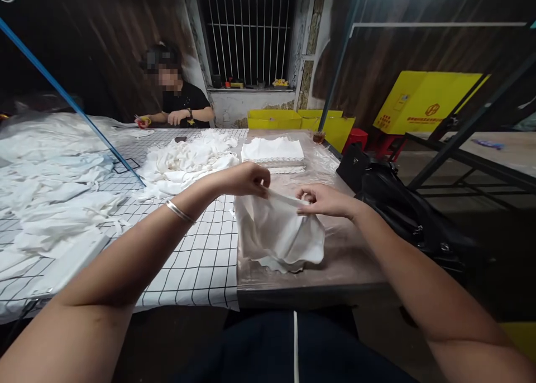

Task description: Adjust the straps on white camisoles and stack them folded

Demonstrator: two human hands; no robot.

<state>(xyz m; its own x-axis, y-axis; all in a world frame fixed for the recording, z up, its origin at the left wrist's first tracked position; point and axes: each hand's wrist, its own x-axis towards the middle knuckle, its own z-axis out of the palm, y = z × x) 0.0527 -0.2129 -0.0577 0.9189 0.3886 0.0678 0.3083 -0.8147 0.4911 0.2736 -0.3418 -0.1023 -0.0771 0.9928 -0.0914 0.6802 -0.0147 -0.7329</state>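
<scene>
The step in hand appears to be handling a white cloth piece (280, 226) between both hands, straightening its upper edge. The left grip (250, 179) is closed on one end of that edge, and the right grip (320, 200) pinches it farther along, so the cloth hangs between and below them toward the surface (355, 260). A scalloped edge shows beneath it. The next move seems to call for keeping both pinches level, so the edge does not skew or crease.

Just beyond the grips is a neat white stack (273, 150), which limits forward reach. Left of the left grip, the grid-patterned cover (196, 249) offers some room before the loose white heap (184, 162). To the right of the right grip, the plastic-covered surface runs toward a black bag (391, 193). The surface's front edge lies nearer the person than the grips.
</scene>
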